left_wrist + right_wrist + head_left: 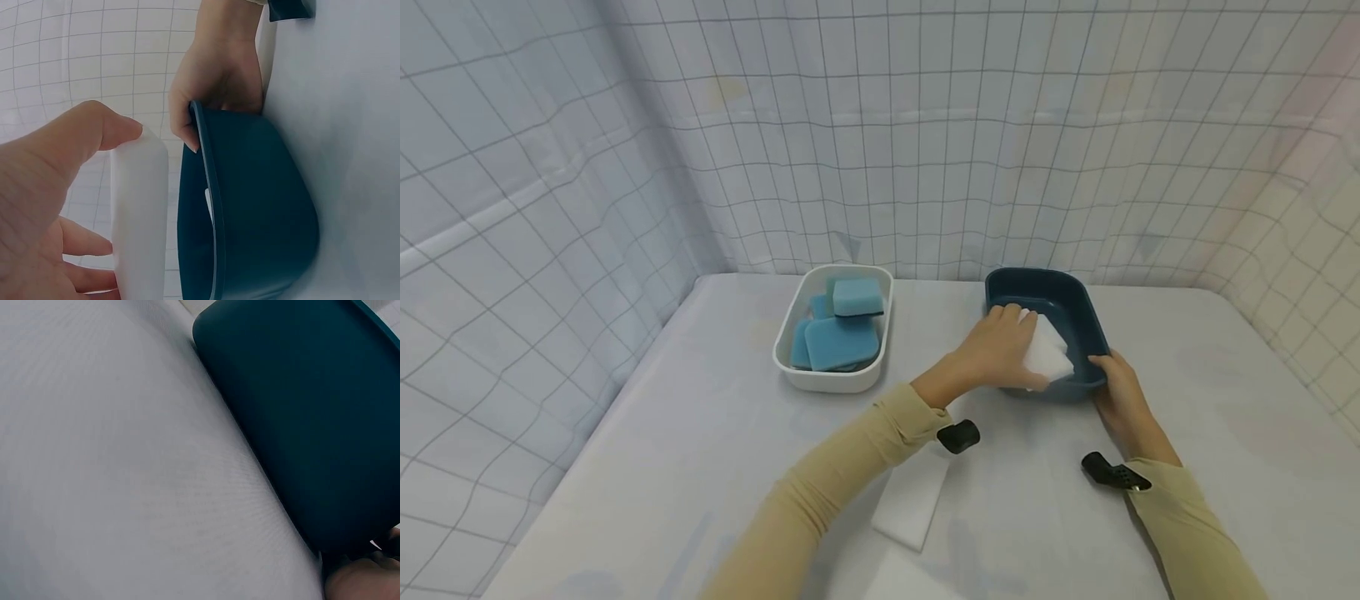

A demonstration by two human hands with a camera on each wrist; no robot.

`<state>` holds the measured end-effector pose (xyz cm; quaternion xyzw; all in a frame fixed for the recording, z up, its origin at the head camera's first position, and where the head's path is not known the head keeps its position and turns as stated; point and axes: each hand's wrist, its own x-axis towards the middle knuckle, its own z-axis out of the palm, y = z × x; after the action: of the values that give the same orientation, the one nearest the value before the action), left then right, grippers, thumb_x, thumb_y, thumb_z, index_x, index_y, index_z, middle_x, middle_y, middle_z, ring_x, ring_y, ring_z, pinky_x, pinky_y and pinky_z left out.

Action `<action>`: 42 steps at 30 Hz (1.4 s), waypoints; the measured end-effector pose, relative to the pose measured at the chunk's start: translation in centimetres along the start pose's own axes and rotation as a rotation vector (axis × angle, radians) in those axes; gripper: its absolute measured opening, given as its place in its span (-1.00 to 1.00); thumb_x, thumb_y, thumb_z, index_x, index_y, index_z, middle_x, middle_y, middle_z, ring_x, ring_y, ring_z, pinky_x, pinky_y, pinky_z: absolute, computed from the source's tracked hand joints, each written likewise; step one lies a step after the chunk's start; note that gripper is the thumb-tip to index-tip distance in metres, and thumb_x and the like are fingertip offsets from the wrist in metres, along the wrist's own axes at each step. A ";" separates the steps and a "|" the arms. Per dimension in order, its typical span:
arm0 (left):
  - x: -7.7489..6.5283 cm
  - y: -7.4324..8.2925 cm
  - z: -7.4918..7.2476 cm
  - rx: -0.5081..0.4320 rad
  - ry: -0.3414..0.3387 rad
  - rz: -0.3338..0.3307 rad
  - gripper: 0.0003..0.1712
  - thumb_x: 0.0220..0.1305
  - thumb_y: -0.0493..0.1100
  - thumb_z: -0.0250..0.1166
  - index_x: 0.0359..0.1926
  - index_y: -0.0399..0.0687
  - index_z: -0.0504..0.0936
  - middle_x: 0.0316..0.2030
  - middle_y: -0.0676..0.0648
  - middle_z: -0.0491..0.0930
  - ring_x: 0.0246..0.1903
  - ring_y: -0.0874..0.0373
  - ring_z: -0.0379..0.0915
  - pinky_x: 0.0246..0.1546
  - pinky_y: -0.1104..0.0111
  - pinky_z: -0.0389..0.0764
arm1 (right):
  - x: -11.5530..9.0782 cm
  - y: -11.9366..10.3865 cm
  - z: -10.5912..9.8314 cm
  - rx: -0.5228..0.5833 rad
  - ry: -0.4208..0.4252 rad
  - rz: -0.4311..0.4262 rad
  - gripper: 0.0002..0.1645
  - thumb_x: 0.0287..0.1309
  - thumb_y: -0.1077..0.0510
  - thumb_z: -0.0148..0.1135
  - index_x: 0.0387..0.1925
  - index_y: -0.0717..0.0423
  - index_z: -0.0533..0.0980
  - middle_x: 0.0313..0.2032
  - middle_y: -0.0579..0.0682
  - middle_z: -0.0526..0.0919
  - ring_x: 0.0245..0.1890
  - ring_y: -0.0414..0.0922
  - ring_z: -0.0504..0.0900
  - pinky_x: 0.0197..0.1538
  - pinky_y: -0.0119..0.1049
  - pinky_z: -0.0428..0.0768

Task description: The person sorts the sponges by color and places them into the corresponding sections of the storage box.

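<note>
My left hand [997,348] pinches a white foam block [139,212] between thumb and fingers, over the near part of a dark teal plastic bin [1086,312]. In the left wrist view the block stands beside the bin's open mouth, its thumb at one end. Another white piece [209,203] shows inside the bin, mostly hidden behind the rim. My right hand [1123,398] grips the bin's near right corner, thumb over the rim and the other fingers against the outer wall. From the right wrist only the bin's side and part of that hand [359,581] show.
A white bin [782,354] holding several blue sponges [842,343] stands to the left at the back. On the white-covered table [700,467], a flat white strip [913,500] and another white piece [910,581] lie near the front. Grid-patterned curtains [850,167] enclose the table.
</note>
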<state>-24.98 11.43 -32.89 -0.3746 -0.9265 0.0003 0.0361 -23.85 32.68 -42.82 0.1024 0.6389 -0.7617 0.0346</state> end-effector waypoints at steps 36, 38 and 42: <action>0.2 -1.0 1.8 -0.146 0.069 0.045 -0.32 0.28 -0.01 0.13 0.37 -0.10 0.21 0.39 -0.15 0.16 0.41 0.04 0.04 0.41 0.28 0.22 | 0.1 0.1 -0.2 0.043 -0.031 -0.030 -0.22 0.40 0.07 -0.24 0.47 0.13 -0.32 0.49 -0.05 -0.39 0.48 -0.18 -0.31 0.54 -0.29 -0.25; -0.1 -1.2 1.8 -0.162 0.087 0.053 -0.33 0.28 -0.02 0.14 0.36 -0.12 0.23 0.37 -0.16 0.19 0.40 0.03 0.07 0.40 0.28 0.24 | 0.2 0.1 -0.3 0.051 -0.031 -0.033 -0.22 0.40 0.07 -0.23 0.47 0.13 -0.32 0.49 -0.05 -0.39 0.48 -0.20 -0.30 0.53 -0.31 -0.25; -1.1 -1.9 2.3 -0.194 0.132 0.057 -0.35 0.27 -0.04 0.14 0.33 -0.16 0.28 0.32 -0.17 0.26 0.35 0.02 0.15 0.36 0.28 0.29 | 0.1 0.2 -0.5 0.050 -0.024 -0.027 -0.22 0.41 0.06 -0.23 0.47 0.14 -0.31 0.49 -0.05 -0.39 0.47 -0.20 -0.28 0.53 -0.31 -0.25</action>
<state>-25.69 9.37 -35.16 -0.4015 -0.9069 -0.1130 0.0603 -23.87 33.17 -43.10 0.0855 0.6205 -0.7790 0.0296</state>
